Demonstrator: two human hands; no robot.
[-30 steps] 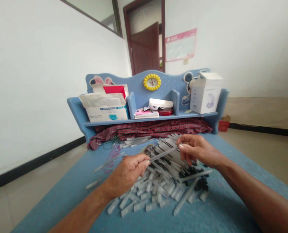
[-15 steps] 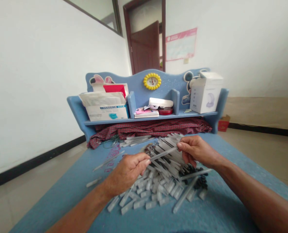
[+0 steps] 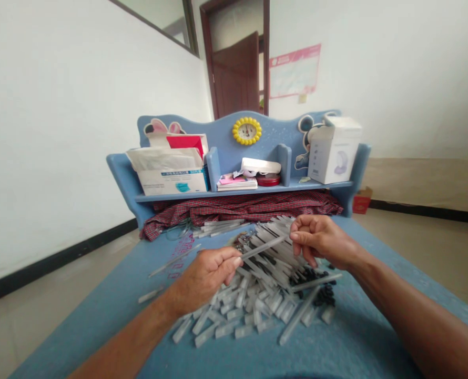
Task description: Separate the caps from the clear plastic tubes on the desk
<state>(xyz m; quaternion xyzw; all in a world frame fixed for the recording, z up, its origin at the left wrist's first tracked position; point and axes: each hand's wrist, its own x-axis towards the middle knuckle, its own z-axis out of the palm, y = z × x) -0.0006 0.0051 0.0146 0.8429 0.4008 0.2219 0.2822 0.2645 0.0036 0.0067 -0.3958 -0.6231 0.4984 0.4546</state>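
My left hand (image 3: 214, 268) is closed round the near end of a frosted plastic pen barrel (image 3: 263, 247), which slants up to the right. At its far end my right hand (image 3: 316, 239) is bent into a pinch, with the fingertips beside the barrel's tip. Whatever those fingertips hold, if anything, is hidden. Beneath both hands spreads a pile of similar long barrels (image 3: 275, 271). Short clear pen caps (image 3: 228, 329) lie heaped in front, and small black plugs (image 3: 326, 295) are scattered to the right, under and near my right hand.
The blue table (image 3: 139, 331) has a raised shelf at its back, holding a mask box (image 3: 174, 179), a red tin (image 3: 268, 180) and a white carton (image 3: 334, 152). A checked cloth (image 3: 237, 208) is bunched below it. More barrels (image 3: 220, 227) lie near the cloth.
My right hand has shifted slightly off the barrel's far end and its fingers have curled more. My left hand keeps its hold on the barrel.
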